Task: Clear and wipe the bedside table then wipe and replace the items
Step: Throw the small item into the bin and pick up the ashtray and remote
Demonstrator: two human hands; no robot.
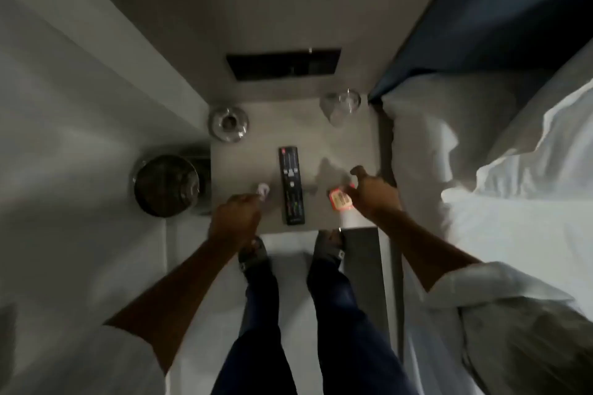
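The grey bedside table (346,144) carries a black remote control (292,184) lying lengthwise at its middle. A glass ashtray (228,124) sits at its back left corner and a clear drinking glass (340,106) at its back right. My left hand (236,221) rests at the front left edge, its fingers closed around a small whitish object (263,191). My right hand (369,192) is at the front right, fingers touching a small red and white card (339,199) that lies on the tabletop; the thumb sticks up.
A round metal bin (167,186) stands on the floor left of the table. The bed with white pillows (465,154) adjoins the right side. A dark switch panel (284,65) is on the wall behind. My legs and sandals stand below the front edge.
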